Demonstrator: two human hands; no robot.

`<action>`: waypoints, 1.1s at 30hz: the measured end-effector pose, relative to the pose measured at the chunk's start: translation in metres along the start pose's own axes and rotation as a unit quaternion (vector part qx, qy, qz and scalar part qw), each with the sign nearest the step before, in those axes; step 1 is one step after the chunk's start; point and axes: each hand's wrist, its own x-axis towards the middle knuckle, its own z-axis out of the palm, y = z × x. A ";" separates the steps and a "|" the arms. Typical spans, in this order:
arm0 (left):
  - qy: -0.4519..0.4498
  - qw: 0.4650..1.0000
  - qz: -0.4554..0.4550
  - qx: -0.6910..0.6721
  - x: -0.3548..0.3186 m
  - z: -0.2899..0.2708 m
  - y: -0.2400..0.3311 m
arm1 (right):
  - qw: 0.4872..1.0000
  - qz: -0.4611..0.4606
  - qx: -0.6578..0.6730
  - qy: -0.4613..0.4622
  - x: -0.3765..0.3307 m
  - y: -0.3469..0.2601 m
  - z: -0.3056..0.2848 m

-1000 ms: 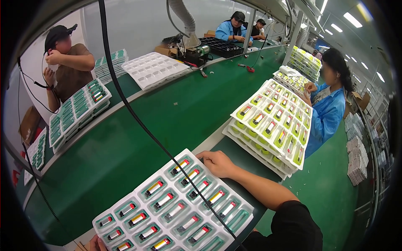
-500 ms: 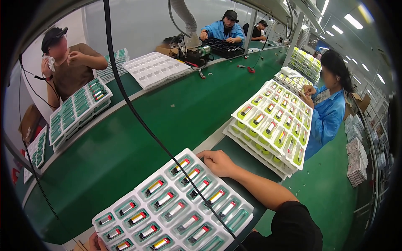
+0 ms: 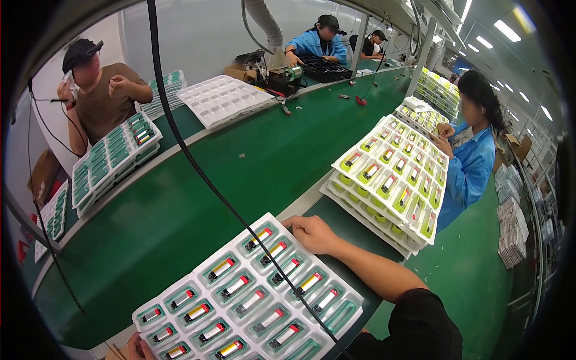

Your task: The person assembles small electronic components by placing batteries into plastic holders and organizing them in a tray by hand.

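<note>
A white molded tray [image 3: 225, 264] lies in front of me, its pockets lined in green. Most pockets hold a small battery-like part [image 3: 234, 287] with a silver or yellow body, a red end and a dark end. Two pockets near its right side, such as the green pocket [image 3: 343, 317], hold none. My right hand [image 3: 313, 234] rests at the tray's far right corner, fingers curled against its rim. At the lower left, my left hand [image 3: 137, 348] is closed on the tray's near left edge, partly cut off by the frame. A black cable [image 3: 207, 183] crosses in front of the tray.
A green conveyor belt [image 3: 180, 222] runs past the tray, with a small scrap [image 3: 242, 155] on it. Stacked trays with yellow-green pockets [image 3: 390, 174] stand at right beside a person in blue. Across the belt are a white tray [image 3: 222, 99], green-pocketed trays [image 3: 114, 157] and other people.
The small scrap and the parts farther along the belt have shifted slightly left. The person at left has moved a hand. My hands and the tray look unmoved.
</note>
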 end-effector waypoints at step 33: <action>-0.037 0.999 -0.032 0.022 -0.001 -0.001 -0.006 | 0.999 0.044 -0.007 -0.022 0.000 -0.008 -0.005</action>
